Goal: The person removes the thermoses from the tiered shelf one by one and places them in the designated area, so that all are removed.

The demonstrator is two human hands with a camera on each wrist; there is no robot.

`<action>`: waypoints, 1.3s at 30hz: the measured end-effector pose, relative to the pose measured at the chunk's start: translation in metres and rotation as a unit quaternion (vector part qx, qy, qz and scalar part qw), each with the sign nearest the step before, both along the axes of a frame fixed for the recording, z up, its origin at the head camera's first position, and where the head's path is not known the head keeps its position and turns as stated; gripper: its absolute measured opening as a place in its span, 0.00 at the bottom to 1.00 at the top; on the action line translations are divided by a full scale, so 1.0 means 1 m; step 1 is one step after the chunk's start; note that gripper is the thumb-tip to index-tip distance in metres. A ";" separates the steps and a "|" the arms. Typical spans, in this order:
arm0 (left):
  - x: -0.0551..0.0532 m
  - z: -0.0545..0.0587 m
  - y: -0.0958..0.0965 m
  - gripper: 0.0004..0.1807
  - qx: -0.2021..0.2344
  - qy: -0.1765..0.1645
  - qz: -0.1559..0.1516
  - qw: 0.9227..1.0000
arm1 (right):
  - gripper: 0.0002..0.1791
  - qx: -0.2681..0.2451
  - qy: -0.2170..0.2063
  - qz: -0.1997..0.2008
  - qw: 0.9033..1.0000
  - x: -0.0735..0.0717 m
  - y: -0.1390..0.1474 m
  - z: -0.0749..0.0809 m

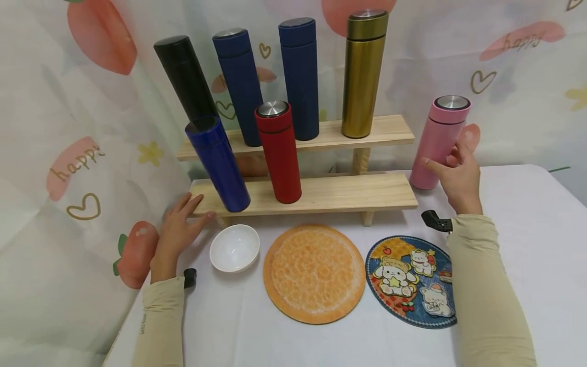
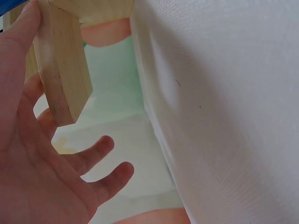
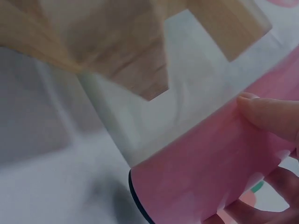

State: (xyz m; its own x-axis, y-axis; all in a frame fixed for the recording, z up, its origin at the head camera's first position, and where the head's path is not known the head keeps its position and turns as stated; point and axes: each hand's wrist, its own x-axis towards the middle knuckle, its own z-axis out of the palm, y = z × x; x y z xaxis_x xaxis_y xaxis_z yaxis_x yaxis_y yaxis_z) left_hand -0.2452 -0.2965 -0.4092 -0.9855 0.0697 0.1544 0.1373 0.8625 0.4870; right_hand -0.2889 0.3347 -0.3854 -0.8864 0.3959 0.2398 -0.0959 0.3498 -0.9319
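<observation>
White table point(image 1: 229, 321), pink flask point(image 1: 436, 140) beside the lower shelf point(image 1: 348, 192)

Printed cloth point(image 1: 426, 66) hung behind. From the head view, the flask looked near upright, its long axis running from lid to base and its base just beside the lower shelf's right end; that sideways offset seemed the relation to watch. Whether the base touched the table could not be told. The right hand point(image 1: 460, 178) was the nearer one, with the flask on its left and the forearm reaching forward from the lower right. The left hand point(image 1: 179, 229) lay spread at the shelf's far left end.

From the left wrist, that hand held nothing up: thumb and nearer fingers touched the board's end, while two fingers stuck out nearly straight.

From the right wrist, thumb and fingers curved round the flask's body, gripping it above the dark-rimmed base; pale cloth showed between wood and flask.
</observation>
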 end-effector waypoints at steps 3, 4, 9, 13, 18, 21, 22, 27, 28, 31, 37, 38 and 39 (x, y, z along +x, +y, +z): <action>0.001 0.001 0.000 0.44 0.004 0.001 -0.003 1.000 | 0.43 -0.008 0.000 -0.007 1.000 -0.003 0.000 -0.006; 0.001 0.001 0.000 0.44 0.006 0.002 -0.003 1.000 | 0.43 -0.011 0.001 -0.010 1.000 -0.005 0.000 -0.007; 0.002 0.003 0.000 0.44 0.011 0.004 -0.001 1.000 | 0.42 -0.004 0.005 -0.020 1.000 -0.011 -0.003 -0.015; 0.002 0.005 0.001 0.44 0.011 0.002 -0.001 1.000 | 0.41 0.006 0.005 -0.030 1.000 -0.013 -0.004 -0.018; 0.003 0.007 0.003 0.45 0.014 0.000 -0.001 1.000 | 0.41 0.012 0.001 -0.040 0.999 -0.016 -0.004 -0.022; 0.003 0.007 0.003 0.44 0.015 0.002 0.000 1.000 | 0.42 0.010 0.011 -0.035 0.999 -0.020 -0.003 -0.026; 0.003 0.006 0.003 0.44 0.015 0.002 -0.001 1.000 | 0.42 0.009 0.015 -0.031 0.999 -0.020 -0.003 -0.027; 0.000 0.000 -0.001 0.43 0.011 0.010 -0.007 1.000 | 0.41 0.010 0.025 -0.005 1.000 -0.022 -0.003 -0.032; 0.000 -0.002 -0.001 0.43 0.011 0.011 -0.009 1.000 | 0.40 0.015 0.022 -0.002 1.000 -0.022 -0.003 -0.032; -0.001 -0.005 -0.002 0.42 0.014 0.014 -0.014 1.000 | 0.41 0.016 0.013 0.009 1.000 -0.019 -0.005 -0.028; 0.000 -0.003 -0.002 0.43 0.020 0.014 -0.015 1.000 | 0.50 -0.016 -0.011 0.023 1.000 -0.011 -0.008 -0.012; 0.000 -0.002 -0.002 0.43 0.020 0.014 -0.015 1.000 | 0.52 -0.022 -0.014 0.024 0.999 -0.009 -0.009 -0.008; 0.000 -0.001 -0.002 0.43 0.020 0.013 -0.015 1.000 | 0.53 -0.026 -0.013 0.024 0.999 -0.007 -0.009 -0.004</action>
